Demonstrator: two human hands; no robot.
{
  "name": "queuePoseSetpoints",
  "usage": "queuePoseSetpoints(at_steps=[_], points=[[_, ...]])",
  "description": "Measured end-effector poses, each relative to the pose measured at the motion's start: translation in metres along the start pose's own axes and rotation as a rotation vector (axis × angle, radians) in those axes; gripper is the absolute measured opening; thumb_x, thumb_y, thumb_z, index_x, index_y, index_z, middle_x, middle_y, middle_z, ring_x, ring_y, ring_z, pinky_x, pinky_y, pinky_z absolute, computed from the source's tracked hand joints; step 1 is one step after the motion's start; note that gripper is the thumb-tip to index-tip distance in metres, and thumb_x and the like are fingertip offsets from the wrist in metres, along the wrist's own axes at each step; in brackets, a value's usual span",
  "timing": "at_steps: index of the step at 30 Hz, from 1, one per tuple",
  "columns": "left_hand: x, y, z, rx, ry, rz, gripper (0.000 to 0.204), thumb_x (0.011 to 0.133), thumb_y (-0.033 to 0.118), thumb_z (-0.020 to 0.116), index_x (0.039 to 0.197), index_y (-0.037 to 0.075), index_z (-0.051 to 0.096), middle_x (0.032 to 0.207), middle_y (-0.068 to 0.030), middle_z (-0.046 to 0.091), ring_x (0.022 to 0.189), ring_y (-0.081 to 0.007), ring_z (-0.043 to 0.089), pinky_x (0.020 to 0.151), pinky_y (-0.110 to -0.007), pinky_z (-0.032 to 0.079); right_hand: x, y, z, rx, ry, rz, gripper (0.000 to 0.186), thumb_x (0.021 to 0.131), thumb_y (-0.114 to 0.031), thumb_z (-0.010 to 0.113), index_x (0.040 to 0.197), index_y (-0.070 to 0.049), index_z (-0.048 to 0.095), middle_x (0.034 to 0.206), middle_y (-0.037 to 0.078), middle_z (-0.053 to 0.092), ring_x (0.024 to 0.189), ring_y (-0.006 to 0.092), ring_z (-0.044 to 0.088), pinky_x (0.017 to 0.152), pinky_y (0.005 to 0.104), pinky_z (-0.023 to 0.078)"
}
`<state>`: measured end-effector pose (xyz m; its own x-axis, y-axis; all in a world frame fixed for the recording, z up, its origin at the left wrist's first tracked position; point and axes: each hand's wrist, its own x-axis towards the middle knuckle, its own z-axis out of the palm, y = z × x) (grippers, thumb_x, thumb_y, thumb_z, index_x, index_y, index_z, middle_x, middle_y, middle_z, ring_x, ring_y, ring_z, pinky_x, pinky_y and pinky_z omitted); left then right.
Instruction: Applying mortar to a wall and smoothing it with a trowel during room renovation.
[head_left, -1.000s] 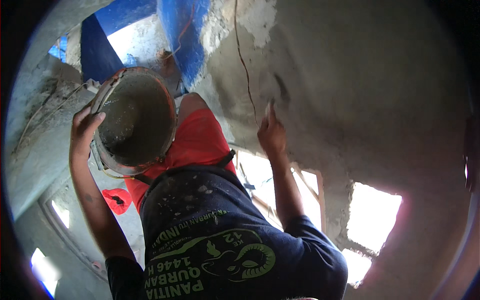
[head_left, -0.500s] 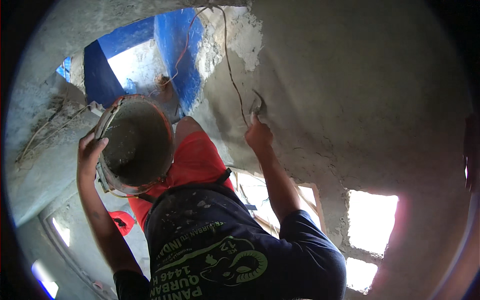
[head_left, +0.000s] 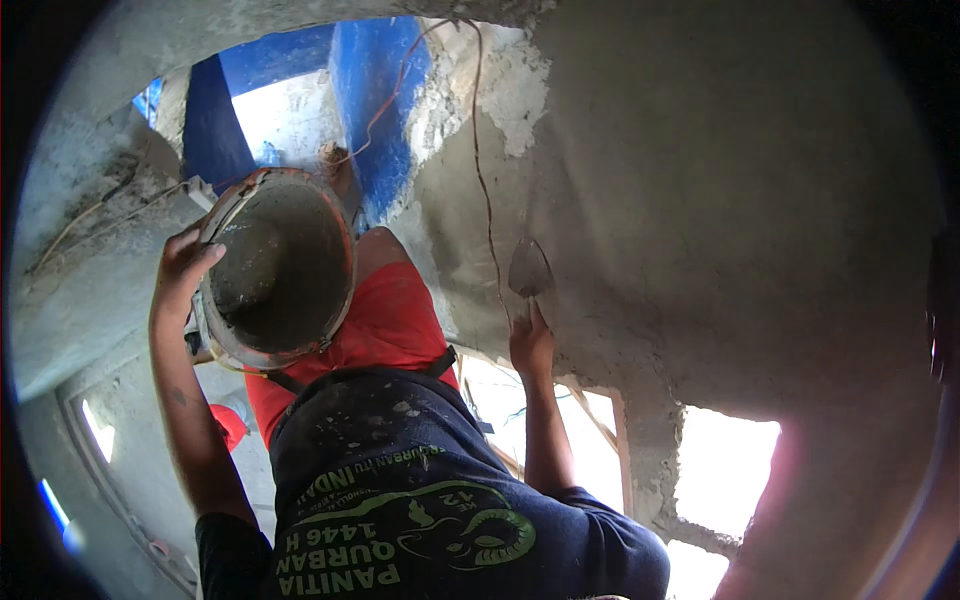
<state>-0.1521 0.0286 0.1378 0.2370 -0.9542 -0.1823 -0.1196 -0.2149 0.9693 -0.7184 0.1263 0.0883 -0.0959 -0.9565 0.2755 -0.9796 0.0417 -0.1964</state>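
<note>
- Two bare hands are raised toward a rough grey plastered wall.
- Left hand grips the rim of a round, orange-edged bucket smeared inside with wet grey mortar; thumb and fingers are curled over its left edge, holding it tilted with its mouth toward the camera, above the red shorts.
- Right hand is clenched around the handle of a small pointed steel trowel, whose blade lies flat against the wall just right of a thin reddish wire running down the plaster.
- Blue-painted column stands behind the bucket.
- Bright openings show below the wall.
</note>
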Motion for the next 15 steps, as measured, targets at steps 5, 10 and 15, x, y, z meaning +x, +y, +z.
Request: queuePoseSetpoints(at_steps=[5, 10, 15], points=[[-0.005, 0.012, -0.008, 0.098, -0.126, -0.028, 0.048, 0.082, 0.020, 0.074, 0.122, -0.003, 0.061, 0.105, -0.0065, 0.066, 0.098, -0.0142, 0.059, 0.092, -0.030, 0.045, 0.015, -0.054, -0.060, 1.175, -0.389, 0.603, 0.022, 0.101, -0.023, 0.058, 0.103, -0.001, 0.061, 0.066, 0.000, 0.053, 0.055, 0.0063, 0.051, 0.049, 0.0271, 0.042], [0.008, 0.014, -0.001, 0.052, -0.206, 0.024, 0.032, 0.085, 0.016, 0.069, 0.111, -0.002, 0.070, 0.089, 0.0018, 0.066, 0.082, -0.0076, 0.056, 0.078, -0.027, 0.045, 0.043, -0.079, -0.035, 1.052, -0.545, 0.393, 0.027, 0.102, -0.031, 0.056, 0.093, -0.006, 0.058, 0.065, -0.002, 0.050, 0.051, 0.0069, 0.046, 0.045, 0.0275, 0.036], [0.006, 0.010, -0.006, 0.015, -0.177, 0.097, 0.030, 0.084, 0.015, 0.070, 0.110, -0.001, 0.071, 0.082, 0.0037, 0.062, 0.077, -0.0065, 0.052, 0.073, -0.026, 0.044, 0.042, -0.130, -0.008, 1.576, -0.776, 0.563, 0.036, 0.101, -0.038, 0.052, 0.108, -0.004, 0.058, 0.070, 0.001, 0.050, 0.050, 0.0104, 0.046, 0.044, 0.0278, 0.036]])
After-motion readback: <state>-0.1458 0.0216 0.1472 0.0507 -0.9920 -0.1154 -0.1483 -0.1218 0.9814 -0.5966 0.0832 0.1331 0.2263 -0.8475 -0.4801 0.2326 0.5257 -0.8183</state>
